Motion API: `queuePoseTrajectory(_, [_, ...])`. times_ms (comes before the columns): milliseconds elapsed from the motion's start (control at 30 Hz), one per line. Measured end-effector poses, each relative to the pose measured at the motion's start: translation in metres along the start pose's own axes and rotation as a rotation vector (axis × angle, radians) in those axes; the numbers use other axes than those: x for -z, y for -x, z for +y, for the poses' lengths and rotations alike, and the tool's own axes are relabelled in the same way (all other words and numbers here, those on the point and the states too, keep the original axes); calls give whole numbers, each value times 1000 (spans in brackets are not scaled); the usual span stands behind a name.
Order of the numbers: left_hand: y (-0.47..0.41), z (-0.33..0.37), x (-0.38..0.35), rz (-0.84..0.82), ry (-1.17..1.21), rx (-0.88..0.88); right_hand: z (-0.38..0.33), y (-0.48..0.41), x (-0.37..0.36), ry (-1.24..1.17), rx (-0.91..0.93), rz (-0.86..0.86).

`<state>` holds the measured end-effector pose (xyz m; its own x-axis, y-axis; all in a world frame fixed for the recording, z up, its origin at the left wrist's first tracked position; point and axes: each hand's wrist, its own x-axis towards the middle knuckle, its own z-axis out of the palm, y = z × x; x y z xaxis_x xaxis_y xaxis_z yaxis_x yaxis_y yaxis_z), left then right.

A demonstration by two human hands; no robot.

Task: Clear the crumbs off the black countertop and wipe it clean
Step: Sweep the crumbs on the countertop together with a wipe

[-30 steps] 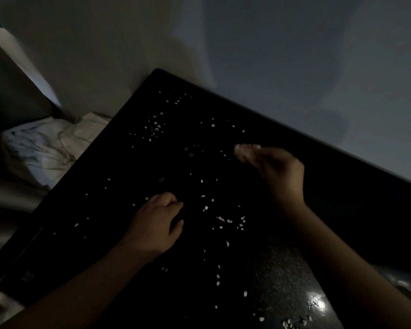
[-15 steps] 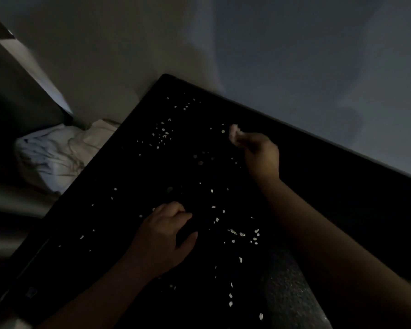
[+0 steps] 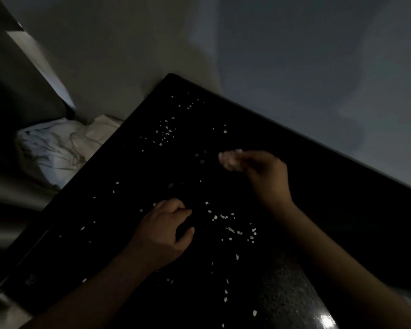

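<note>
Pale, blurred bits sit at the tips of the right hand (image 3: pixel 259 172), whose grip is pressed together in a pinch on what look like crumbs (image 3: pixel 233 229), raised just above the middle of the frame. The left hand (image 3: pixel 164 231), lower centre, rests knuckles up with its grip curled under and thumb out to the side. Whether it holds anything beneath I cannot tell.

Around both hands, light flecks lie scattered over the black surface (image 3: pixel 318 210), thickest in a cluster toward the upper centre and in a loose band between the wrists.

The room is dim. A crumpled white cloth (image 3: pixel 57 148) lies off the surface's edge at the left. Both forearms run out of the bottom of the frame.
</note>
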<state>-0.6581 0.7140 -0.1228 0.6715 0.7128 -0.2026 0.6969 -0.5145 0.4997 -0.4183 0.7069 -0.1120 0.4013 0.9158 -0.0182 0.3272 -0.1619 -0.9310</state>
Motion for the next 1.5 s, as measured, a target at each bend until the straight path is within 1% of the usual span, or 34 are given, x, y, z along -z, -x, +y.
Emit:
queuePoseTrajectory(100, [2, 0, 0, 31, 4, -32, -8, -55, -9, 68, 56, 109])
queuePoseTrajectory(167, [4, -1, 0, 31, -9, -42, -6, -87, -17, 88, 15, 140])
queuePoseTrajectory(233, [5, -2, -3, 35, 6, -46, 6, -116, -25, 182, -37, 113])
queuePoseTrajectory(267, [5, -3, -4, 35, 20, -40, 12, -127, -30, 190, -78, 97])
queuePoseTrajectory(300, [5, -4, -5, 30, 35, -30, 17, -132, -34, 228, -110, 59])
queuePoseTrajectory(333, [5, -5, -6, 31, 55, -21, 21, -131, -39, 264, -91, 26])
queuePoseTrajectory(433, [5, -9, -2, 73, 150, 19, 19, -96, -46, 331, 50, 37])
queuePoseTrajectory(500, [4, -14, 5, 142, 172, 42, 16, -59, -45, 311, 217, -7])
queuePoseTrajectory(533, [4, -17, 9, 178, 160, 54, 16, -39, -44, 255, 258, -72])
queuePoseTrajectory(600, [1, -27, 15, 218, 121, 112, 20, -1, -41, 292, 309, -185])
queuePoseTrajectory(667, [-3, -39, 18, 216, 81, 162, 25, 32, -35, 313, 290, -246])
queuePoseTrajectory(767, [-9, -51, 20, 201, 41, 177, 18, 42, -26, 183, 271, -243])
queuePoseTrajectory(900, [-14, -57, 18, 193, 16, 215, 1, -4, -33, 103, 224, -138])
queuePoseTrajectory(967, [-15, -57, 17, 203, 4, 218, -8, -35, -45, 61, 242, -98])
queuePoseTrajectory(1000, [-15, -58, 17, 213, -5, 207, -10, -49, -52, 32, 246, -96])
queuePoseTrajectory(1067, [-16, -60, 18, 244, -20, 164, -9, -71, -69, -4, 178, -142])
queuePoseTrajectory(1133, [-17, -62, 20, 254, -20, 145, 2, -76, -81, 54, 135, -166])
queuePoseTrajectory(1200, [-17, -65, 21, 262, -12, 126, 12, -64, -85, 236, 220, -112])
queuePoseTrajectory(1233, [-18, -66, 21, 266, -1, 133, 14, -53, -83, 245, 288, -117])
queuePoseTrajectory(1300, [-19, -67, 22, 266, 11, 152, 16, -23, -79, 167, 380, -182])
queuePoseTrajectory(1333, [-19, -67, 23, 264, 12, 153, 17, -6, -76, 123, 368, -217])
queuePoseTrajectory(1400, [-19, -68, 24, 241, 35, 162, 16, 23, -67, 30, 245, -309])
queuePoseTrajectory(1500, [-24, -70, 33, 201, 125, 168, 5, 31, -51, -65, 233, -362])
